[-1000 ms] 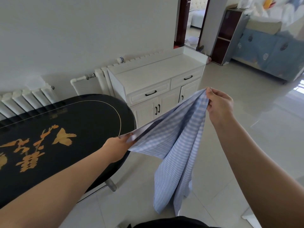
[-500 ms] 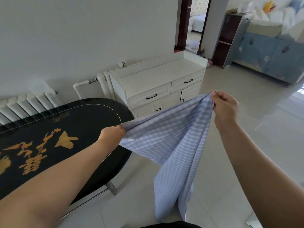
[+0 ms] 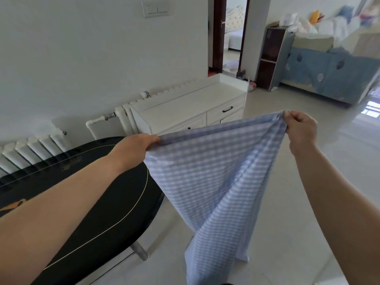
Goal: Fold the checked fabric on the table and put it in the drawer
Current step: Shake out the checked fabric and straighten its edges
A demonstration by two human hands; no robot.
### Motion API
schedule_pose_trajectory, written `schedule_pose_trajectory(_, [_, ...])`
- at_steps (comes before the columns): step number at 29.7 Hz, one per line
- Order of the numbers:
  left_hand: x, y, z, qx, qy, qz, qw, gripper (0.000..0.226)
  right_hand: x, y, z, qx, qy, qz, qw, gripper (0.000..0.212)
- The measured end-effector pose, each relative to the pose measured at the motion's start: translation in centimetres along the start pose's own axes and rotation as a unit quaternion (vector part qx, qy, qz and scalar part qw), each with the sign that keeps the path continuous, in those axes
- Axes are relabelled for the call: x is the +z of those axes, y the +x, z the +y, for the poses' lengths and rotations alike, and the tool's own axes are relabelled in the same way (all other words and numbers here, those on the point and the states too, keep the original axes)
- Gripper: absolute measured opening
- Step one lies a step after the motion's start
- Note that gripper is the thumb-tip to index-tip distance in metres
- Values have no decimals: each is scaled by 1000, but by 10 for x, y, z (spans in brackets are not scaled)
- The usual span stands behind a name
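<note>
The blue-and-white checked fabric (image 3: 211, 182) hangs in the air, stretched between both hands, its lower part drooping toward the floor. My left hand (image 3: 135, 144) grips one upper corner just past the end of the black oval table (image 3: 98, 202). My right hand (image 3: 301, 130) pinches the other upper corner, higher and to the right. Behind the fabric stands a white cabinet (image 3: 185, 105) against the wall; its right drawer (image 3: 226, 111) with a black handle is closed, and the fabric covers part of its front.
White radiators (image 3: 30, 149) line the wall behind the table. A dark shelf unit (image 3: 271, 58) and a blue-covered sofa (image 3: 329, 73) stand at the far right. A doorway (image 3: 230, 33) opens beyond the cabinet. Pale floor tiles (image 3: 287, 202) spread to the right.
Both hands have risen and moved apart, pulling the fabric's top edge taut and spreading it wider. The view has tilted upward.
</note>
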State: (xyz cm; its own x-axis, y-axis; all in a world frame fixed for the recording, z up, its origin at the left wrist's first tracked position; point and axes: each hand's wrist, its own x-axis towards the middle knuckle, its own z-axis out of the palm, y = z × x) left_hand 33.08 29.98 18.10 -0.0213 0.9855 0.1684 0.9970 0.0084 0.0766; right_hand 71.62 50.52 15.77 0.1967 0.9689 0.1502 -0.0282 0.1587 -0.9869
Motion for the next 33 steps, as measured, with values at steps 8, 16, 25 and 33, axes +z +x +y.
schedule_pose_trajectory(8, [1,-4,-21,25,175,-127,976,29,8,-12,-5,-40,30,-105,993,20])
schedule_pose_trajectory(16, [16,-18,-22,30,350,-75,933,35,37,-14,6,-6,27,-84,996,15])
schedule_pose_trajectory(25, [32,-62,-48,328,292,114,891,35,36,-2,2,55,57,6,997,16])
schedule_pose_trajectory(33, [40,-54,-23,201,255,-90,941,40,50,-5,6,58,40,3,997,20])
